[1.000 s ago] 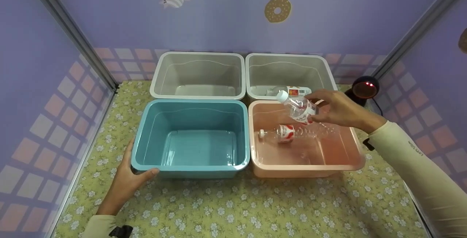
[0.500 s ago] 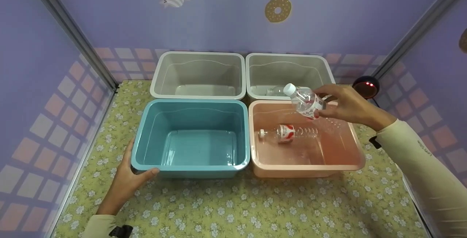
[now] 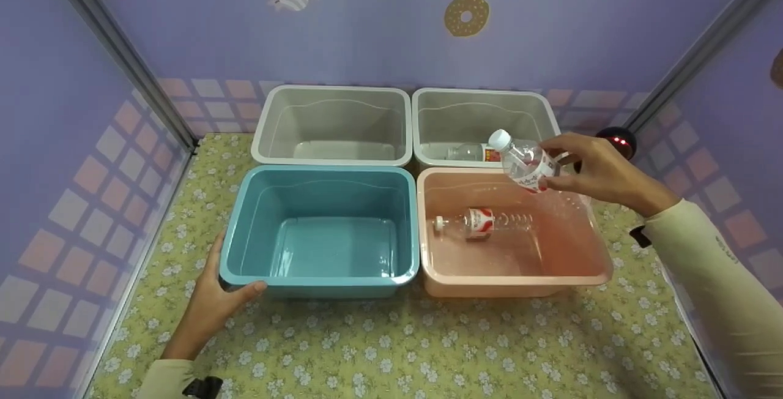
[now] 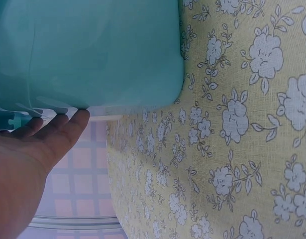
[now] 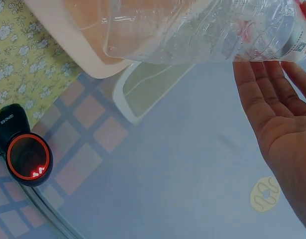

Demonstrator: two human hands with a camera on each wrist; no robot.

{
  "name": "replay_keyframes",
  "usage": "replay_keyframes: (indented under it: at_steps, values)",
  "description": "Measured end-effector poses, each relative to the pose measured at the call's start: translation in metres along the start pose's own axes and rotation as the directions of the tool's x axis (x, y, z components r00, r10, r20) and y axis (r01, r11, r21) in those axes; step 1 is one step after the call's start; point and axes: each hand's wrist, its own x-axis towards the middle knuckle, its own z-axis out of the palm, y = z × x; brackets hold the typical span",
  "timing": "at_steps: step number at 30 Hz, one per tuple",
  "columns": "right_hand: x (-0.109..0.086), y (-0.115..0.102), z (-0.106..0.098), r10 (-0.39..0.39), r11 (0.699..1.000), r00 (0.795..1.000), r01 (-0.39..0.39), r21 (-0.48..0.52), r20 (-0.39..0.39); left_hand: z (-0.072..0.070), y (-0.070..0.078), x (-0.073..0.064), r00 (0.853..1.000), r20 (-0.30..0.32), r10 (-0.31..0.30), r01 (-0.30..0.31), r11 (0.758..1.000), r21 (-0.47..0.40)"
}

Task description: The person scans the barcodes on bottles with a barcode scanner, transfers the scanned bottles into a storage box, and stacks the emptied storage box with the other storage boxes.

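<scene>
My right hand (image 3: pixel 602 172) grips a clear plastic bottle (image 3: pixel 531 163) around its white and red label, thumb on the near side. The bottle hangs tilted over the back right of the pink tub (image 3: pixel 520 279), its white cap up and to the left. In the right wrist view the ribbed lower end of the bottle (image 5: pixel 192 35) stretches leftward from the fingers. Another labelled bottle (image 3: pixel 480 224) lies on its side in the pink tub. My left hand (image 3: pixel 211 304) rests at the front left corner of the blue tub (image 3: pixel 318 281), straight fingers against its outer wall, thumb at the front rim.
Two grey tubs stand behind: the left grey tub (image 3: pixel 333 162) and the right grey tub (image 3: pixel 489 94), which holds a bottle (image 3: pixel 468 152) lying down. A black device with red lights (image 3: pixel 618 141) stands beyond the pink tub. Purple walls (image 3: pixel 379 32) enclose the flowered tabletop (image 3: pixel 379 350).
The right hand has carried its bottle up and to the right, from over the middle of the pink tub toward its back right corner. The left hand has stayed in place.
</scene>
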Motion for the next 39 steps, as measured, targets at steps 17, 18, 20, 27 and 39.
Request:
replay_keyframes:
  at_steps: [17,18,20,27,39]
  values:
    - [-0.008,0.005,-0.015,0.061,0.998,0.998,-0.061,0.009,-0.034,0.001,0.001,-0.002,1.000,0.002,0.004,-0.004,1.000,-0.003]
    - [-0.008,0.005,-0.016,0.058,0.998,0.998,-0.058,0.017,-0.038,0.001,0.001,-0.003,1.000,0.002,0.010,-0.010,1.000,-0.003]
    - [-0.010,0.005,-0.019,0.055,0.998,0.998,-0.053,0.038,-0.045,0.001,0.000,-0.003,1.000,0.003,0.020,-0.020,1.000,-0.005]
    - [-0.015,0.005,-0.027,0.095,0.990,0.993,-0.087,0.108,-0.066,0.001,-0.001,-0.004,0.999,0.003,0.036,-0.036,0.999,-0.010]
    - [-0.024,0.016,-0.035,0.149,0.985,0.982,-0.137,0.102,-0.120,0.001,0.001,-0.004,1.000,0.004,0.022,-0.022,1.000,-0.014]
